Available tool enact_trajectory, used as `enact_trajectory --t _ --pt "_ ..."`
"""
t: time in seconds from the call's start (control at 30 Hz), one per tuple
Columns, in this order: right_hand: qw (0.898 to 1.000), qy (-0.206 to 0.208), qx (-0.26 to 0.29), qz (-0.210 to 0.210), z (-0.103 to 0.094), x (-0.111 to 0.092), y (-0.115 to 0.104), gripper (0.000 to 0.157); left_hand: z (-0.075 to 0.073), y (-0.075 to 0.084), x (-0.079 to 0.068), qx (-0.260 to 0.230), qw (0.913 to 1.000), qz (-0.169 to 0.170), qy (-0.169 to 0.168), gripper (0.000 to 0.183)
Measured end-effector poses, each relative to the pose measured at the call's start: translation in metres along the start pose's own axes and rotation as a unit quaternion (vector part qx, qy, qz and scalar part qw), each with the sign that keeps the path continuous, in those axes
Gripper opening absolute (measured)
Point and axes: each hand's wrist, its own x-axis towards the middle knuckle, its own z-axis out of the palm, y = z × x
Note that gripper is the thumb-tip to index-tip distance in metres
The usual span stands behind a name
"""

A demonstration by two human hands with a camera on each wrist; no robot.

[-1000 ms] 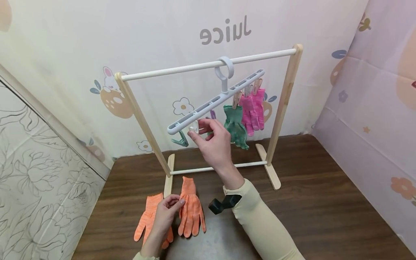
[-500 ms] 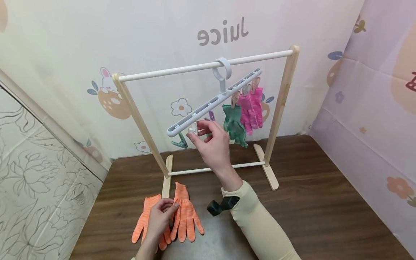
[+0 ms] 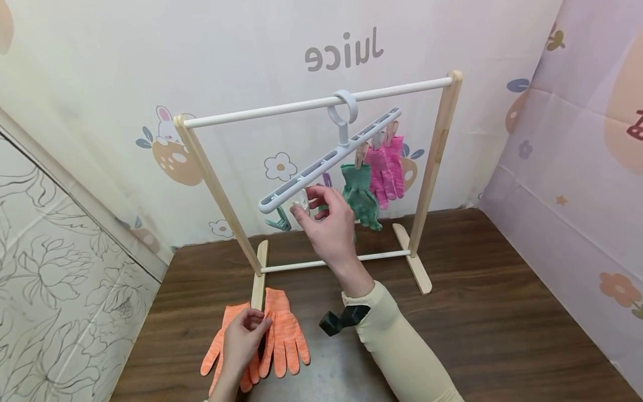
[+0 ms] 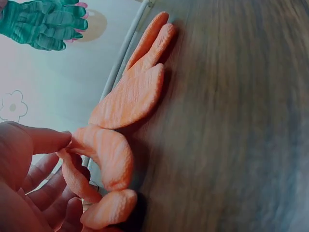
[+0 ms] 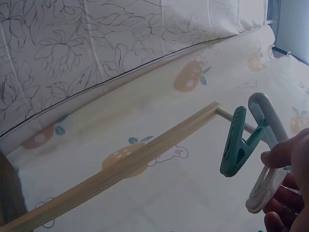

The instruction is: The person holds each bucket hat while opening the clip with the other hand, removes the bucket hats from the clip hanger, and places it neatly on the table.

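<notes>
My left hand [image 3: 243, 340] pinches the edge of an orange knit glove [image 3: 285, 335] near the table surface; in the left wrist view, thumb and finger grip the bunched fabric [image 4: 104, 150]. A second orange glove [image 3: 213, 349] lies partly hidden under that hand. Up at the grey clip hanger [image 3: 301, 182], my right hand [image 3: 329, 223] pinches a white clothespin [image 5: 264, 191] between thumb and fingers. Beside it, towards the hanger's left end, hangs a green clothespin [image 5: 234, 142] holding nothing. A purple clothespin [image 3: 327, 179] shows behind my right hand.
The hanger hooks over the white top rod [image 3: 266, 111] of a wooden stand, tilting down to the left. From its right half hang a green glove [image 3: 359, 190] and pink gloves [image 3: 385, 173] on clothespins. The stand's left foot [image 3: 259, 279] reaches close to the orange gloves.
My left hand has shifted down and left, drawing the orange glove with it, closer to the other glove. My right hand stays at the white clothespin.
</notes>
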Motion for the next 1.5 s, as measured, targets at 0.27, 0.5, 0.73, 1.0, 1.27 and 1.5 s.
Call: enact_trajectory --t 0.27,0.5,0.73,1.0,1.27,1.5 --pt "1.0 0.001 0.006 -0.002 -0.004 0.003 0.001 0.038 -0.003 0.001 0.004 0.054 0.9982 0.024 0.005 0.023" --pt "1.0 -0.004 0.008 -0.001 -0.002 0.002 0.001 0.038 -0.003 -0.004 0.003 0.09 0.9952 0.032 -0.022 0.023" --pt "1.0 0.002 0.01 -0.011 -0.003 -0.001 0.002 0.041 -0.005 -0.009 0.004 0.118 0.9919 0.039 -0.027 0.021" --pt "1.0 0.004 -0.003 -0.018 -0.006 -0.003 0.001 0.043 -0.014 -0.006 0.006 0.107 0.9933 0.042 -0.005 0.012" --pt "0.999 0.006 -0.01 -0.031 -0.009 -0.006 0.001 0.042 -0.02 0.0 0.009 0.074 0.9958 0.053 0.002 0.011" --pt "0.999 0.021 -0.009 -0.047 -0.014 -0.008 0.001 0.039 -0.021 0.007 0.013 0.058 0.9958 0.071 0.004 0.013"
